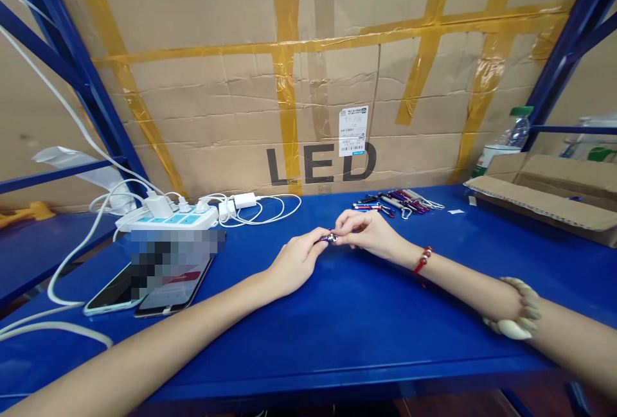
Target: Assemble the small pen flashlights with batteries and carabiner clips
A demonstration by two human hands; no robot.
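Note:
My left hand (295, 264) is closed around a small purple, shiny metal tube (330, 237), only a short silver-and-purple end of which shows past the fingers. From the other side, the thumb and fingertips of my right hand (370, 234) pinch that same end, so the two hands meet over the blue table. Most of the tube is hidden in the left hand. Just behind the right hand lies a pile of slim metal pen-like tubes (402, 200) in purple, red, blue, silver and black, some with silver clips.
At the left, two phones (180, 295) lie beside a white power strip (178, 216) with plugs and tangled white cables (277, 216). An open cardboard box (544, 192) and a green-capped bottle (504, 141) stand at the right. A large taped carton (216, 115) rises behind the blue table (366, 340).

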